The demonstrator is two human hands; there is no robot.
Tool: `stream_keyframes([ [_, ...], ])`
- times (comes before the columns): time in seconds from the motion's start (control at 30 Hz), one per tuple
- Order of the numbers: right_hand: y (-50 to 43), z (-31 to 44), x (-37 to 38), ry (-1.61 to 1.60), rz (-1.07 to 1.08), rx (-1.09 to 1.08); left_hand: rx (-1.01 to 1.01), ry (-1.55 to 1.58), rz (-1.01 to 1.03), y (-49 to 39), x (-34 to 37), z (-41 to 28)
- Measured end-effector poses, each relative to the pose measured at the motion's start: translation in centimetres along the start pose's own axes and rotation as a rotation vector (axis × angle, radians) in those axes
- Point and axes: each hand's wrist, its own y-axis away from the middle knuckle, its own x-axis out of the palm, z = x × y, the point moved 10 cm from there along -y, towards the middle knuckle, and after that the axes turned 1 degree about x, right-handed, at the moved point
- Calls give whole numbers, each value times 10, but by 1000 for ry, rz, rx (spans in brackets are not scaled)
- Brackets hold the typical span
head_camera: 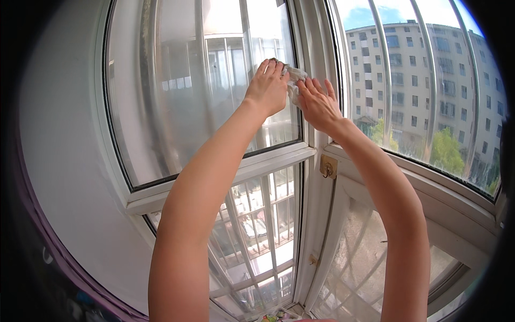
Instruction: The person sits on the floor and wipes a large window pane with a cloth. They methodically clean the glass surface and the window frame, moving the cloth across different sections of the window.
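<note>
Both arms reach up towards a white-framed window. My left hand (268, 86) lies on a crumpled, light grey cloth (297, 74) at the right edge of the left window pane (181, 100), with its fingertips over the cloth's upper left part. Just to the right, my right hand (320, 102) touches the cloth's lower right side with its fingertips, near the frame post (316, 48); its thumb and fingers are partly spread. Part of the cloth is hidden beneath the hands.
Adhesive hook (328, 166) sits on the corner post below the hands. A horizontal white rail (277, 157) runs under the upper pane. Metal bars (428, 80) stand outside the right window. A pale wall (68, 120) and purple curtain (60, 257) lie at left.
</note>
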Motion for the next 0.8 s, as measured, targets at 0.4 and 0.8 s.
stream_keyframes([
  [0.4,-113,-3,-10,-46,-308,146,-146,-304,-79,-71,-25,100],
  [0.8,-264,-24,-74,-74,-521,198,-250,-243,-88,-148,-53,183],
])
